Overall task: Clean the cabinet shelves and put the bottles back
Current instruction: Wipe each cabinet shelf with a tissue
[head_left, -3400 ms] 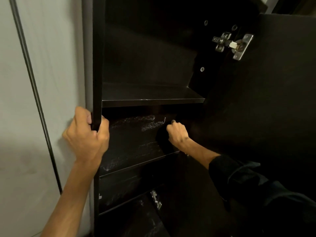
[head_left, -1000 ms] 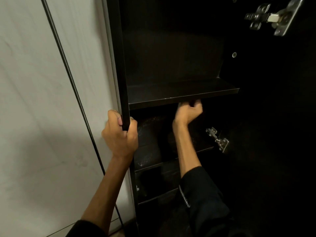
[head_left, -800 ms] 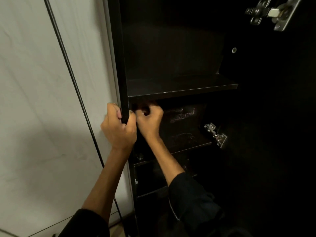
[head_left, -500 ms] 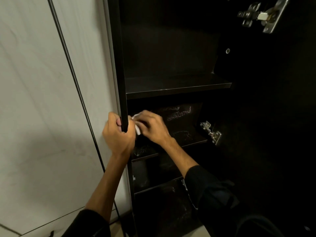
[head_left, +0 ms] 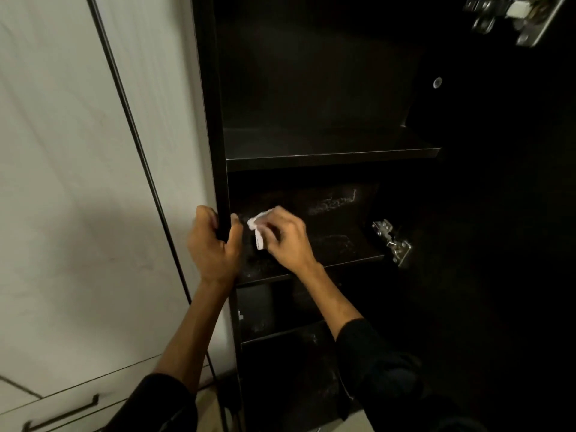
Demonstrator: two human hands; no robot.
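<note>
A tall dark cabinet stands open with bare shelves. My left hand (head_left: 215, 244) grips the cabinet's left side panel (head_left: 213, 120) at mid height, fingers wrapped round its front edge. My right hand (head_left: 285, 236) holds a small white cloth (head_left: 258, 227) and presses it on the left part of the dusty middle shelf (head_left: 343, 247), just inside the panel. White dust smears show on that shelf's top and on the back wall behind it. The upper shelf (head_left: 330, 152) above looks dark and bare. No bottles are in view.
The open cabinet door fills the right side, with a metal hinge (head_left: 391, 241) at shelf height and another hinge (head_left: 514, 17) at the top right. A white wall with a thin black rod (head_left: 137, 151) lies to the left. A drawer handle (head_left: 62, 413) shows at the bottom left.
My right hand swept from the right of the middle shelf, under the upper shelf, to its left end by the side panel. The white cloth now shows in it. My left hand kept its grip.
</note>
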